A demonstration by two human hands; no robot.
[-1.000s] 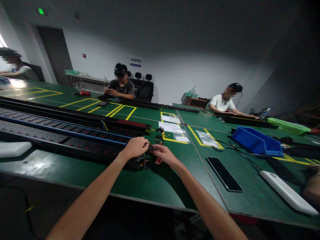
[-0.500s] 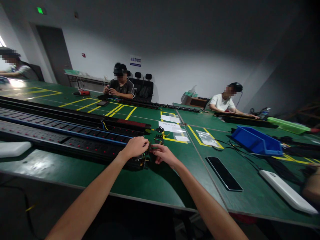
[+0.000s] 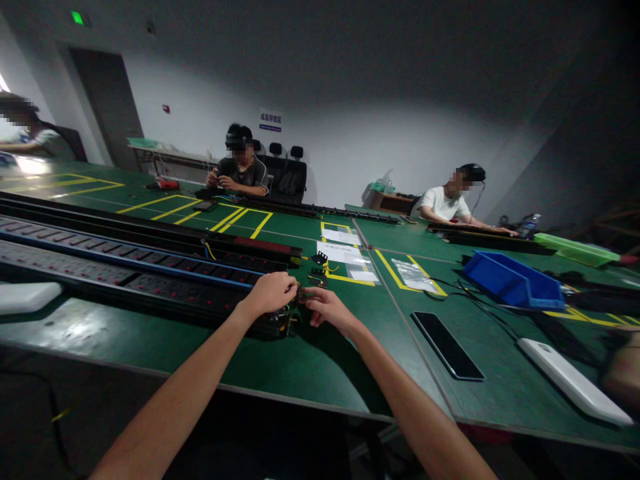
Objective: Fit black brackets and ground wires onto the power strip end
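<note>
Two long black power strips (image 3: 165, 287) with rows of outlets and small red marks lie side by side at the left, a blue strip running along one. My left hand (image 3: 270, 293) is closed over the right end of the power strips, its fingers curled round the edge. Facing it from the right, my right hand (image 3: 327, 309) has its thumb and forefinger pinched at that end; what they hold is too small and dark to name. Thin yellow-green wires and a bracket-like end part (image 3: 291, 322) show just below the fingers.
Black perforated brackets (image 3: 320, 258) and papers (image 3: 345, 253) lie beyond my hands. On the right are a phone (image 3: 447, 345), a blue bin (image 3: 515, 280), a white device (image 3: 575, 380) and cables. Co-workers sit across the green table (image 3: 350, 373).
</note>
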